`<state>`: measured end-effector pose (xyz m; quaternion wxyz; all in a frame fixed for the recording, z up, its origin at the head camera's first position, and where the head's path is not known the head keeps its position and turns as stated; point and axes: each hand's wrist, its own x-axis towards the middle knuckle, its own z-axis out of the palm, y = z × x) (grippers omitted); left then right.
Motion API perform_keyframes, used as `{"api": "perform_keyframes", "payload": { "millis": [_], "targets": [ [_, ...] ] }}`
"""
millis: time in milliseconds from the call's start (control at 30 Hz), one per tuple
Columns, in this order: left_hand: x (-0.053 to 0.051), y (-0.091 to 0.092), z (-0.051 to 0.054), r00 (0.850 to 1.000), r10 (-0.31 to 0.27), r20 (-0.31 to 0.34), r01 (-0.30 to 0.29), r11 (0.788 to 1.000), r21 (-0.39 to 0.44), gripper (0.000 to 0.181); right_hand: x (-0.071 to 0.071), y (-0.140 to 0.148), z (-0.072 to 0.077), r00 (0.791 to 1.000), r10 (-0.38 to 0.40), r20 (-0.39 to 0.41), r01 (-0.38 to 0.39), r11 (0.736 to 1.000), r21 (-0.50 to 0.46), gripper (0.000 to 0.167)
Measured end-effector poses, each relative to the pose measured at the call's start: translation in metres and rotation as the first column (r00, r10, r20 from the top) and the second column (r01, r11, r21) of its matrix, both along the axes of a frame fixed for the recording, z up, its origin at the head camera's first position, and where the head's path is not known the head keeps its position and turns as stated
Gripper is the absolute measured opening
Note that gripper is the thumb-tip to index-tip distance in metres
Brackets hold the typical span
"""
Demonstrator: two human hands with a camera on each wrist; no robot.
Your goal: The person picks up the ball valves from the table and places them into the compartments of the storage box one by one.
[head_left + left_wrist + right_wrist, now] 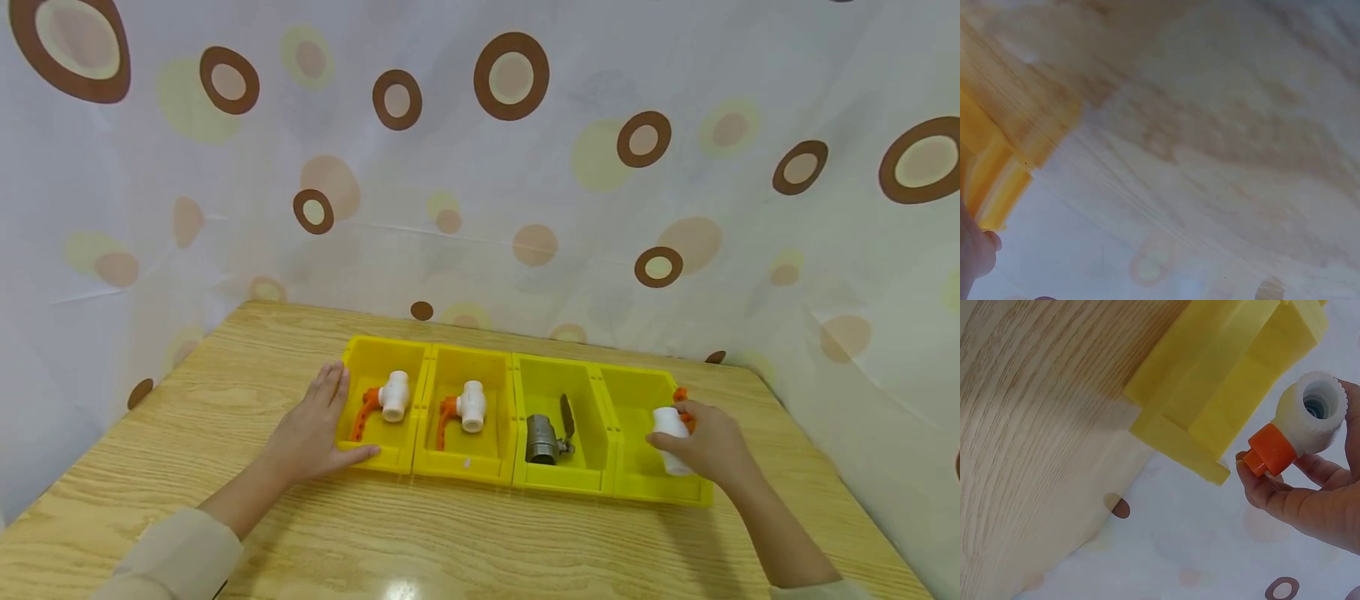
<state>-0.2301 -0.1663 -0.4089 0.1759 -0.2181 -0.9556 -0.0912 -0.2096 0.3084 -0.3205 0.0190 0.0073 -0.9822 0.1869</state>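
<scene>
My right hand (708, 442) grips a white plastic ball valve (672, 442) with an orange handle, held over the rightmost yellow bin (637, 392). In the right wrist view the valve (1313, 412) shows its round open end, with fingertips at its orange part. My left hand (311, 429) rests against the left side of the leftmost yellow bin (378, 350), fingers extended and thumb along its front edge. That bin holds a white valve (394, 396) with an orange handle, and a similar valve (472, 407) lies in the neighbouring bin. A metal valve (542, 440) with a dark lever lies in the third bin.
The yellow bins stand joined in a row on a wood-grain table (420, 533). Behind them hangs a pale curtain (450, 167) printed with brown and beige circles. It also closes off the left and right sides.
</scene>
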Motion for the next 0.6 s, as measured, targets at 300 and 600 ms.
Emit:
{"api": "perform_keyframes", "payload": {
  "millis": [300, 600],
  "targets": [
    [0.0, 0.0, 0.002, 1.0, 0.001, 0.007, 0.0, 1.0, -0.026, 0.107, -0.003, -0.006, -0.009, 1.0, 0.016, -0.002, -0.016, 1.0, -0.017, 0.068],
    [0.001, 0.0, 0.004, 1.0, -0.001, -0.013, 0.001, 0.999, -0.038, 0.106, -0.004, -0.011, -0.012, 0.999, 0.0, 0.047, 0.002, 1.0, -0.026, 0.071]
  ]
}}
